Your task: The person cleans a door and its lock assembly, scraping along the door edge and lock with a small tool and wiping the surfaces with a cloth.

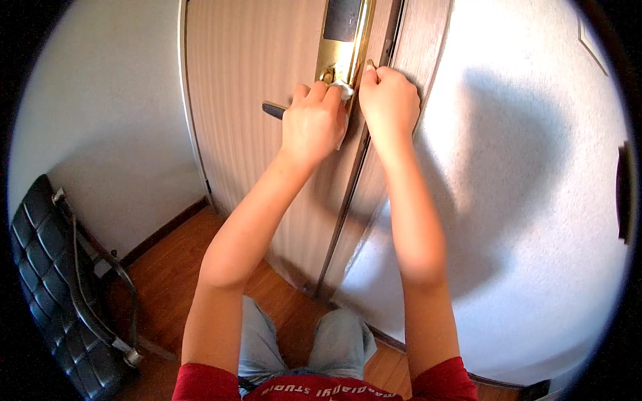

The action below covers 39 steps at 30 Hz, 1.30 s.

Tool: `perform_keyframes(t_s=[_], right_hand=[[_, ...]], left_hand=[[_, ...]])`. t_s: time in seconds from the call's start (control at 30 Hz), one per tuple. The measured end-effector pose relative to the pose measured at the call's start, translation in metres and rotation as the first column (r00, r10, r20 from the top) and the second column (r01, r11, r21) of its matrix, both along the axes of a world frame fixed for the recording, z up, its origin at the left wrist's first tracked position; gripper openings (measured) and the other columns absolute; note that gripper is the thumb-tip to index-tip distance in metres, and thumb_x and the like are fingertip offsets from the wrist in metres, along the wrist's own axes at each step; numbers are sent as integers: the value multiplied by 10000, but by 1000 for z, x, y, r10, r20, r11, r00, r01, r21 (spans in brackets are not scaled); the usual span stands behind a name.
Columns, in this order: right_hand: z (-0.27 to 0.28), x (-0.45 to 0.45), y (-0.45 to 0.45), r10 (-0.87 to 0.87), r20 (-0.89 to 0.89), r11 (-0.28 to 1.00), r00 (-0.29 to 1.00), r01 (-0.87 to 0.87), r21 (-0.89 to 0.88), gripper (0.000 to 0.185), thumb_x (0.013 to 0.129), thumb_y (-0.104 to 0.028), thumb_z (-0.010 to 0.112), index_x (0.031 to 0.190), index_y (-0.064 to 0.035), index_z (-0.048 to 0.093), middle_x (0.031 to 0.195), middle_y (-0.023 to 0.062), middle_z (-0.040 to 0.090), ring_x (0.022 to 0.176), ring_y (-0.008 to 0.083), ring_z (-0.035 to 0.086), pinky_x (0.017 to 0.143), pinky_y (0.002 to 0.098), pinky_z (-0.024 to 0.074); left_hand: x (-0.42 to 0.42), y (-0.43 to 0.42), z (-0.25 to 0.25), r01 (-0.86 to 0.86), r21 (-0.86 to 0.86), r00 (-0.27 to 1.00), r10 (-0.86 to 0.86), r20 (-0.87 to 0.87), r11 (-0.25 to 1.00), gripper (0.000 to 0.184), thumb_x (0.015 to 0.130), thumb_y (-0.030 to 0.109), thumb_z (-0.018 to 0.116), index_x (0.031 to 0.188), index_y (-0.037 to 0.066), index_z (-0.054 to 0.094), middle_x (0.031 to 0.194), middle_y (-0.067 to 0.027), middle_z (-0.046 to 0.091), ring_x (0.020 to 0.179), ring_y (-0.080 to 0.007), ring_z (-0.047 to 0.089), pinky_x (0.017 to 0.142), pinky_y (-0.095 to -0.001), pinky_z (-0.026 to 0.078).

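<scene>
A wooden door (247, 60) carries a gold lock plate (359, 50) with a dark panel at its top and a dark lever handle (273, 109) pointing left. My left hand (314, 123) is at the lower part of the plate, its fingers closed on a white cloth or tissue (344, 91) beside a round gold knob (328, 74). Just right of the plate, by the door's edge, my right hand (389, 100) is closed, with a small brass-coloured piece (371, 65) at its fingertips. Whether that piece is held or fixed to the frame I cannot tell.
A black quilted chair or folded seat (50, 287) with metal tubing stands at the lower left. White walls (100, 100) flank the door. Brown wood flooring (167, 267) lies below, and a dark object (625, 192) sits at the right edge.
</scene>
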State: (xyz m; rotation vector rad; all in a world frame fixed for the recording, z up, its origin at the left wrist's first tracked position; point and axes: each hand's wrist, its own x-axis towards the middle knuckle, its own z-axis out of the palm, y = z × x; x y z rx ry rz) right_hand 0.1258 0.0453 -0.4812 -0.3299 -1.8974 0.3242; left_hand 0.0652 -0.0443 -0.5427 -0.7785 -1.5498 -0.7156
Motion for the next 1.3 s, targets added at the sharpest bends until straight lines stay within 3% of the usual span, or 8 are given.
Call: perform_keyframes(t_s=[0.5,0.8,1.0,1.07,1.13,1.3], right_hand=[[6,1,3,0,-3,1000,1000,0,24,319,873,-293,512,758,-39,667,745,217,645,727,399,639,673,471,518],[-25,17,13,14,232,1000,973,-13,-4,305,865,-297,529,759,-44,662,760,206,647,735,400,631,691,475,507],[-5,14,15,9,103,996,995,-19,88,313,867,-307,528,732,-53,651,719,197,638,712,401,626,667,480,504],[-8,12,19,30,102,997,994,-37,71,308,864,-310,532,736,-57,652,716,195,638,701,400,626,663,480,505],[-11,15,19,48,216,997,975,-59,44,304,861,-311,539,735,-58,650,718,194,639,703,400,627,667,477,507],[1,10,22,35,104,996,994,-43,82,302,858,-314,542,733,-61,650,718,194,639,711,393,631,668,475,509]], left_hand=[[1,0,-1,-6,-3,1000,6,15,1000,200,696,56,639,894,70,612,809,-94,574,715,-305,548,625,-408,492],[1,3,-3,10,31,1000,-10,-5,999,187,703,70,642,887,64,613,810,-97,581,720,-309,551,623,-408,489],[3,2,-1,-46,-12,998,46,30,999,166,717,79,634,880,59,609,814,-100,584,723,-312,555,615,-413,492],[4,1,0,-60,-15,997,60,37,998,158,722,83,631,877,59,607,814,-102,584,723,-313,556,609,-415,495],[4,1,1,-60,-22,997,61,45,998,143,730,88,625,868,57,605,813,-104,582,724,-313,558,601,-416,502],[5,2,1,-63,-14,997,64,41,998,137,730,92,625,860,55,603,815,-104,581,728,-312,560,594,-412,509]])
